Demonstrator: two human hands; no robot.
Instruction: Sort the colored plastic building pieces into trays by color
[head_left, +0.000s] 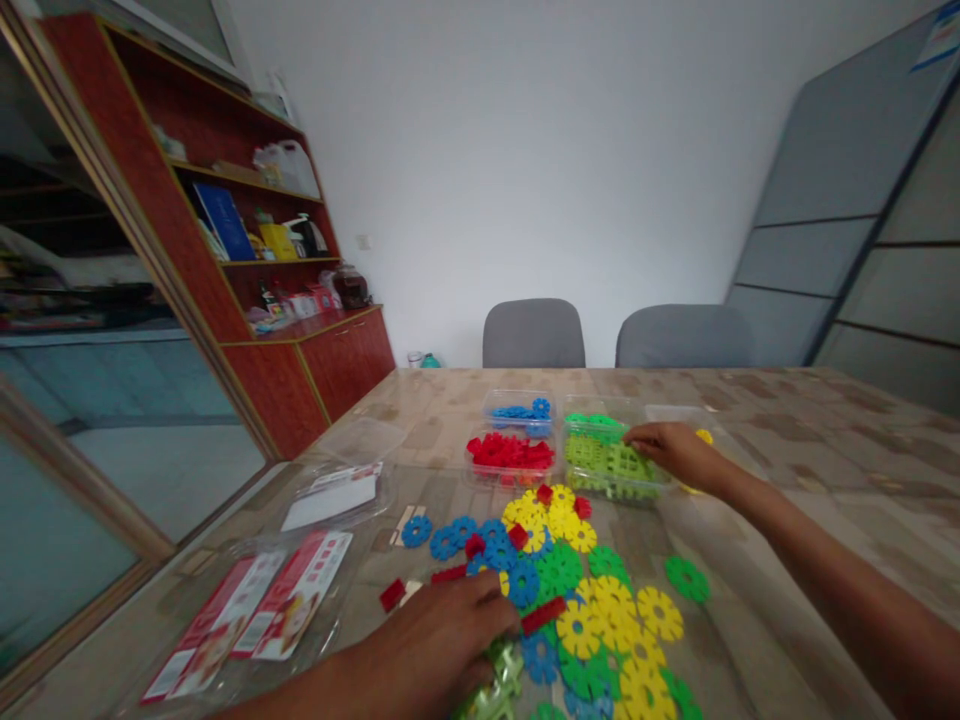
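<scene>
While the right hand (675,450) reaches out across the bench (787,440), its grip rests on the light green square pieces (611,465) heaped in a clear tray (652,490); the fingers are curled down onto the pieces, but whether they pinch 1 cannot be told from here. Just left of that tray sits a tray of red pieces (510,455), and behind it a tray of blue discs (521,410); darker green discs (596,422) lie at the far end of the green tray.

Nearer the camera, the left hand (442,645) lies palm down at the edge of a loose pile of yellow, blue, green and red gear-shaped discs (592,610). Its fingers are spread flat, the tips touching a blue disc (523,582) and a red bar (544,615); a light green piece (502,680) sits under the palm, partly hidden.

2 printed packaging lids (255,610) lie at the left of the bench, and 2 grey chairs (534,333) stand behind it.
</scene>
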